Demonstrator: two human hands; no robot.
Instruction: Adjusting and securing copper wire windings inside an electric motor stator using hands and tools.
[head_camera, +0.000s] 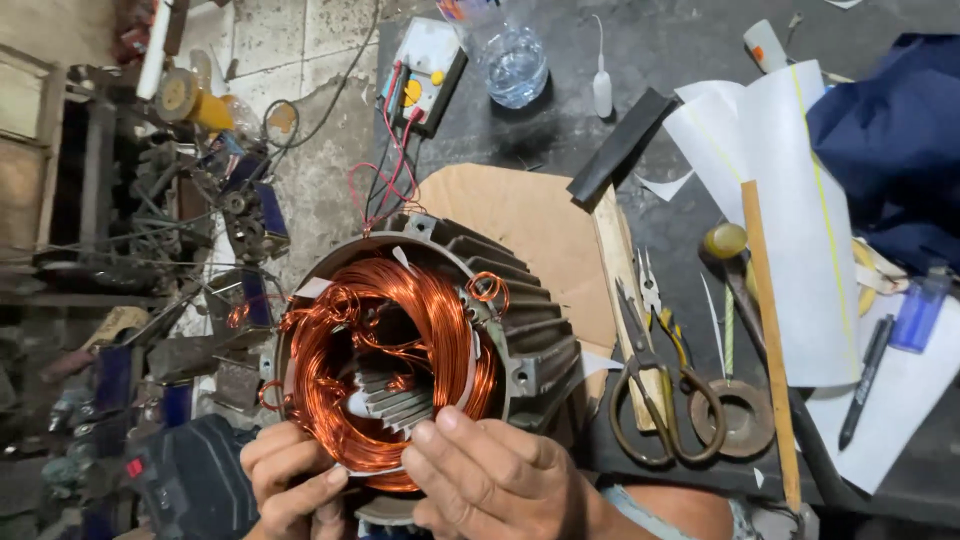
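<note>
Nearest the camera, two bare hands work at the near rim of a grey motor stator (520, 340). The right hand (495, 480) pinches the copper winding (400, 340) and white slot paper; the left hand (290, 480) curls closed on the same coil. Scissors (650, 400) lie right of the stator. Pulling hard could scrape the wire's coating on the slot teeth.

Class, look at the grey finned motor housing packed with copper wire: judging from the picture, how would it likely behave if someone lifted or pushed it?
The motor housing looks like thick cast metal full of copper windings, so it is probably heavy for its size. Its rounded, finned body might roll if pushed sideways. The loose thin wire loops would likely bend or snag easily where the left hand and right hand touch them.
</note>
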